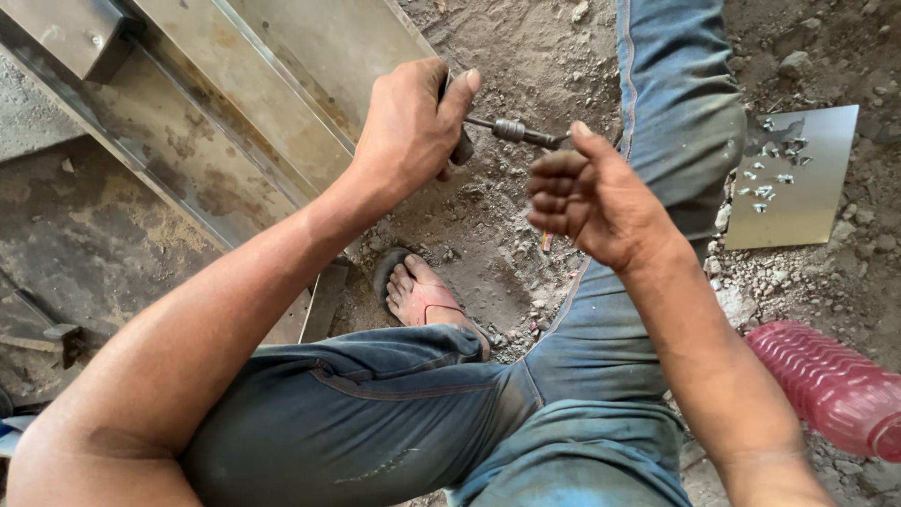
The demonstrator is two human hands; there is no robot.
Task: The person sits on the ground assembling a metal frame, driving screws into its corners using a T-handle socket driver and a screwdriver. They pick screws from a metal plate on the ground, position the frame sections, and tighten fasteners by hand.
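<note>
Jeans fill the near edge, the person's bent knees under both forearms, and a red ribbed plastic bottle lies on its side on the dirt just right of the right arm; no label shows on it. Above the knees the right hand is curled, fingers folded in and thumb raised, its thumb tip at the end of a slim metal tool. Whether that hand pinches anything cannot be told. The left hand is closed in a fist around the tool's dark handle. The tool is a thin grey rod with a thicker knurled collar near its middle, held level between both hands above the ground. Below it a foot in a sandal rests on the dirt. Farther left lie rusty steel sections. Farther right, a square shiny metal sheet carries small bright scraps.
</note>
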